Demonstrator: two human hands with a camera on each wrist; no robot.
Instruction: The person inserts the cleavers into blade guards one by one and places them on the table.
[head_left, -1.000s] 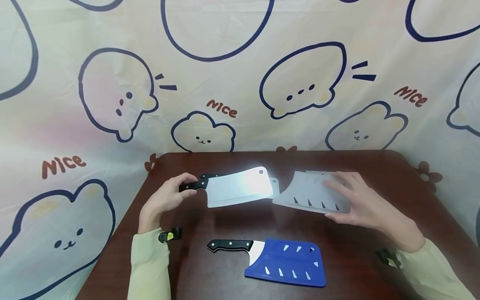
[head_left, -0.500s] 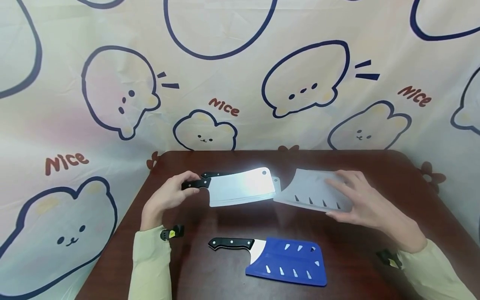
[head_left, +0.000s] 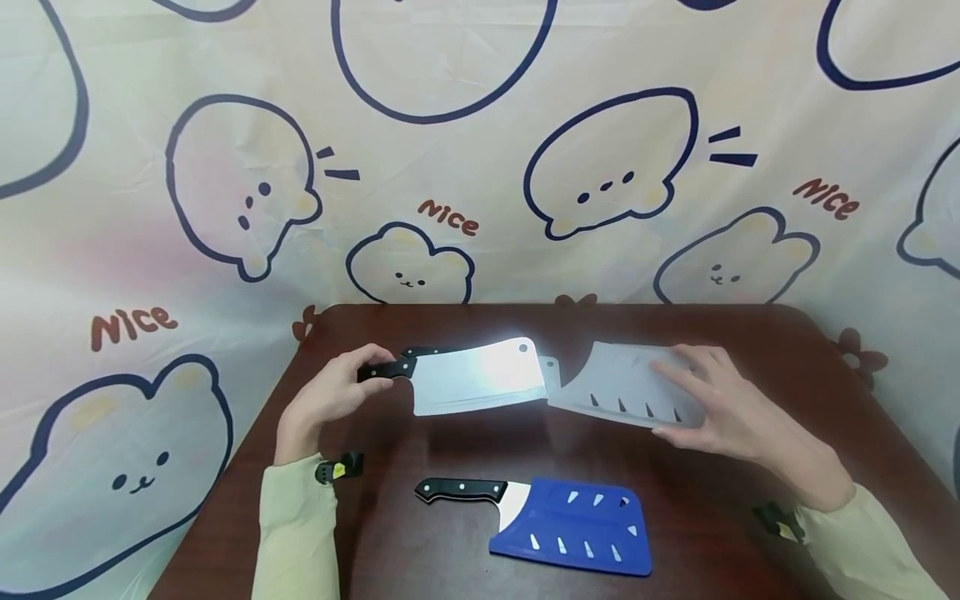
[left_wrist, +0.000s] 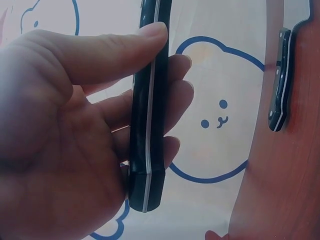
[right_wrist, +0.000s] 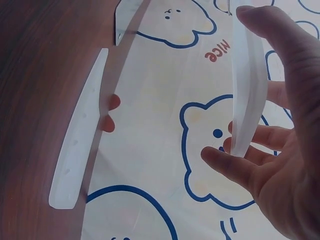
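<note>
My left hand (head_left: 330,398) grips a cleaver (head_left: 468,385) by its black riveted handle, the bare shiny blade pointing right. In the left wrist view, thumb and fingers wrap round that handle (left_wrist: 147,130). On the other side, my right hand (head_left: 731,408) holds a translucent white blade sheath (head_left: 618,383) with triangular slots, pinched at its right end between thumb and fingers. Its open, curved end faces the cleaver's tip, a small gap apart. Behind the held cleaver lies a second bare cleaver (head_left: 552,375), mostly hidden; its black handle (left_wrist: 281,82) shows in the left wrist view.
In front, a cleaver (head_left: 461,490) lies in a blue slotted sheath (head_left: 577,529), handle to the left. Another white sheath (right_wrist: 80,140) lies on the table at the back, seen in the right wrist view. A cartoon-printed cloth (head_left: 495,167) hangs behind the brown table (head_left: 420,575).
Both hands keep their holds and barely move. An edge of the back white sheath that showed above the held one a second ago is now hidden. The view shifts slightly.
</note>
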